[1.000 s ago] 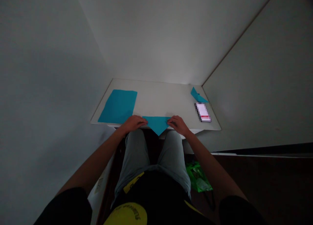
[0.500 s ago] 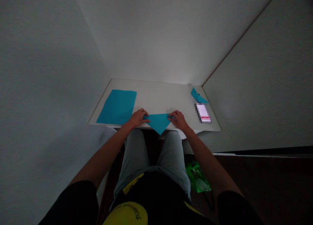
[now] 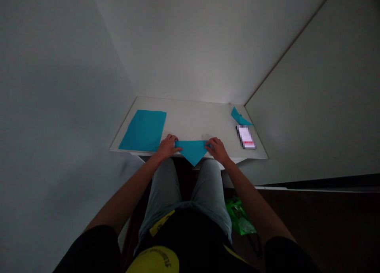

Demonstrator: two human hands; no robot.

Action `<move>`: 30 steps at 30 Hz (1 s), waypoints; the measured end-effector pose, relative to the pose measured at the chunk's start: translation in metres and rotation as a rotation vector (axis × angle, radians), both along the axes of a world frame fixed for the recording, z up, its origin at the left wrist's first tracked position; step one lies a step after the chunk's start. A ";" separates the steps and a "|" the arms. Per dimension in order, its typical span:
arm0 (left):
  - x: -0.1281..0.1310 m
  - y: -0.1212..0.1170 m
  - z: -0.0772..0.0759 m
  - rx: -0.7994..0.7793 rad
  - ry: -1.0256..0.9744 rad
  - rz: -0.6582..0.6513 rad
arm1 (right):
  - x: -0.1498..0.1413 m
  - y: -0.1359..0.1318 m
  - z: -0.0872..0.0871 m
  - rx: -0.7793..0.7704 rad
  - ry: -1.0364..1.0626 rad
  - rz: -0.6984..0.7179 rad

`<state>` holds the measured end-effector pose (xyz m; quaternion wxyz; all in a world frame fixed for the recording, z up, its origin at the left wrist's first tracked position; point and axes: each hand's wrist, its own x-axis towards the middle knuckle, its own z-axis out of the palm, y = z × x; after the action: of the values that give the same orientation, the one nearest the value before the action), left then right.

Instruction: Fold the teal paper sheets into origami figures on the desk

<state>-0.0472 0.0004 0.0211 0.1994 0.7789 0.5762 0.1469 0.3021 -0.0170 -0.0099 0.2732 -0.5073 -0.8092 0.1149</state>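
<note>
On the left a smooth, matte, pale wall (image 3: 59,86) stands beside the table (image 3: 196,120), a flat white slab with straight edges. On its left end lies a blue sheet (image 3: 143,130), four-sided, evenly coloured and unpatterned, one side gently wavy. Just beside it the left hand (image 3: 168,146) has its thumb and fingers pinching the left corner of the folded blue paper (image 3: 193,151). This piece is a broad triangle at the table's front edge, midway along: its long straight side faces away from the person, and its point aims back at the body, jutting past the edge above the gap between the knees. The face is flat, plain and dull, with crisp outer sides. Below are faded greyish jeans (image 3: 164,182) and a black top (image 3: 204,241) with yellow printed areas. The right hand (image 3: 217,149) pinches the paper's right corner between thumb and fingers. Farther right, down on the dark floor, sits a shiny, crumpled green bag (image 3: 239,215); up on the table, a narrow folded blue piece (image 3: 238,116) with pointed ends lies near a dark-edged rectangular phone (image 3: 246,137), its screen pixelated
</note>
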 end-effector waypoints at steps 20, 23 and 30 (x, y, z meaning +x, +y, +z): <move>-0.003 0.002 -0.003 0.048 -0.149 -0.122 | 0.006 0.022 0.023 -0.129 -0.019 0.209; 0.000 -0.013 -0.008 0.103 -0.181 -0.165 | -0.006 0.011 0.034 -0.078 -0.130 0.196; 0.007 -0.039 -0.028 0.289 -0.243 -0.166 | -0.074 -0.022 0.032 -0.082 -0.308 0.237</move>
<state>-0.0399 -0.0384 -0.0070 0.1650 0.8208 0.4547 0.3037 0.2278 -0.0385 0.0223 0.1098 -0.4306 -0.8902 0.1004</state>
